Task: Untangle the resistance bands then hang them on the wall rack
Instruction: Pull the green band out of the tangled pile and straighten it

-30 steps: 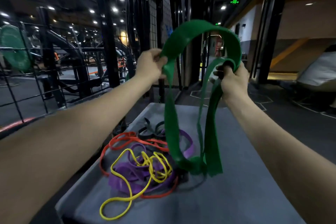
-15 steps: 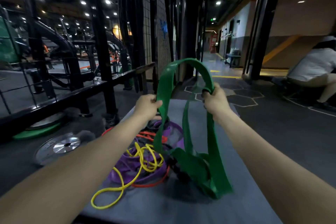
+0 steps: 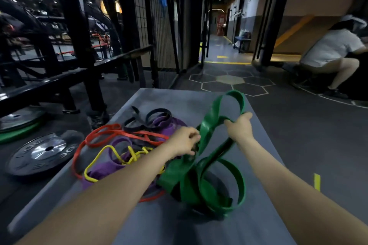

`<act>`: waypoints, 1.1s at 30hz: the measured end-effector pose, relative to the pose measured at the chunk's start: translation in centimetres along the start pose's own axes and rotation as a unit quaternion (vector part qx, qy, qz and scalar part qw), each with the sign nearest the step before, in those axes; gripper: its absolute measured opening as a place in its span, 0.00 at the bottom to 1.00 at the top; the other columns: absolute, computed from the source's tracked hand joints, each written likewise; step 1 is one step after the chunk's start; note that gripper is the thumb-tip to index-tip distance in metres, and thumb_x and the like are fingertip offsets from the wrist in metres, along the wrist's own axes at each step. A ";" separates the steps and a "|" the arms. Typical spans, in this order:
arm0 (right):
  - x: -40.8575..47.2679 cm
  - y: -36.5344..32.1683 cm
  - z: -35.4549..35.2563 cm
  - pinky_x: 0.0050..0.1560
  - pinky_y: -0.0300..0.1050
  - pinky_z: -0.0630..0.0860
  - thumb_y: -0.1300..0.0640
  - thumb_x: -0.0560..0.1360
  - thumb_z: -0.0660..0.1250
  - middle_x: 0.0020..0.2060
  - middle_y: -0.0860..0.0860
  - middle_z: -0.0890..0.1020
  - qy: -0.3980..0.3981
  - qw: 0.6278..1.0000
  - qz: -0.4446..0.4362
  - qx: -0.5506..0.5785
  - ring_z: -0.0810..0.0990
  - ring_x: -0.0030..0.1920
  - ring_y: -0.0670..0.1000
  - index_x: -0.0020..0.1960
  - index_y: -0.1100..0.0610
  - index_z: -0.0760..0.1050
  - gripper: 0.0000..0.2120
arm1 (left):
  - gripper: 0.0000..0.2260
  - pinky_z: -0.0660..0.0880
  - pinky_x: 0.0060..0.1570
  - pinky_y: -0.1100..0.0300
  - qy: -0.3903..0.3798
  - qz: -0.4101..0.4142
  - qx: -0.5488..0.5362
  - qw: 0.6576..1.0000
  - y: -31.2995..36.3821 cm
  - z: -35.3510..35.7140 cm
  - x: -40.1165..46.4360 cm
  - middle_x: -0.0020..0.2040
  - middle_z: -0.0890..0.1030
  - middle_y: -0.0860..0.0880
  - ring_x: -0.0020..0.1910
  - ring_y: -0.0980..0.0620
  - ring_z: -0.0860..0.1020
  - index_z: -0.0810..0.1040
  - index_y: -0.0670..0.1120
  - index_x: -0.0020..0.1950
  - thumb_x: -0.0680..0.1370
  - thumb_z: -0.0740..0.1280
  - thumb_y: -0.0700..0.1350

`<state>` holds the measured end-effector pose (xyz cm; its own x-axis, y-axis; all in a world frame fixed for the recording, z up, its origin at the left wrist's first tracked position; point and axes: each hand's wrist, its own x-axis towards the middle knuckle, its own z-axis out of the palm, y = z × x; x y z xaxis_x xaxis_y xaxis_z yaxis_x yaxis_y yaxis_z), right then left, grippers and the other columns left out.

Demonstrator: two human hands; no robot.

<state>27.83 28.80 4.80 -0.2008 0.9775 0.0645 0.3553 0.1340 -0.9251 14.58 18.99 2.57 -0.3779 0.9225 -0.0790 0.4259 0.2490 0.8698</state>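
Observation:
A wide green band lies in loose coils on the grey table, its upper loop raised. My right hand grips that raised loop from the right. My left hand pinches the same band on its left side, low over the table. Left of the green band lies a tangled pile: an orange band, a yellow band, a purple band and a black band. My left forearm hides part of the pile.
Weight plates lie on the floor left of the table. Black rack frames and a wire-grid wall panel stand beyond. A person crouches at the far right. A corridor runs ahead past hexagon floor marks.
Both hands have come down from chest height to just above the table, holding the green band. Its lower part now lies piled in coils on the table.

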 end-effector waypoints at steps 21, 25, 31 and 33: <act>11.6 7.5 8.1 0.44 0.45 0.64 0.58 0.79 0.60 0.68 0.62 0.64 -0.052 0.986 0.036 -0.156 0.61 0.34 0.47 0.64 0.63 0.63 0.16 | 0.12 0.67 0.60 0.53 0.136 0.054 0.508 0.849 -9.5 -4.6 15.7 0.59 0.72 0.48 0.62 0.46 0.69 0.78 0.53 0.51 0.69 0.72 0.51; 12.5 8.7 9.2 0.47 0.49 0.69 0.58 0.79 0.61 0.64 0.63 0.67 -0.051 0.983 0.031 -0.176 0.67 0.36 0.52 0.62 0.64 0.66 0.15 | 0.38 0.59 0.67 0.40 0.111 -0.097 0.432 0.890 -11.1 -6.2 16.7 0.73 0.54 0.42 0.71 0.38 0.57 0.58 0.54 0.71 0.66 0.75 0.51; 11.8 7.8 8.8 0.35 0.43 0.66 0.58 0.78 0.61 0.59 0.63 0.73 -0.060 0.985 0.023 -0.160 0.72 0.40 0.56 0.59 0.62 0.69 0.13 | 0.27 0.72 0.50 0.48 0.167 -0.063 0.441 0.879 -10.5 -7.9 15.1 0.58 0.77 0.42 0.56 0.38 0.77 0.61 0.49 0.67 0.72 0.70 0.46; 11.0 6.7 8.8 0.33 0.42 0.64 0.57 0.78 0.62 0.58 0.63 0.73 -0.070 0.984 0.006 -0.161 0.73 0.43 0.57 0.60 0.62 0.68 0.14 | 0.23 0.72 0.45 0.50 0.222 -0.047 0.450 0.864 -10.1 -10.0 13.2 0.58 0.76 0.42 0.55 0.38 0.77 0.63 0.49 0.64 0.72 0.69 0.48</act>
<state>19.96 39.01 -3.95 -0.3108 0.9503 -0.0181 0.6246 0.1899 -0.7575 -2.91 25.73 -2.41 -0.6384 0.7314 0.2400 0.7673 0.6295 0.1224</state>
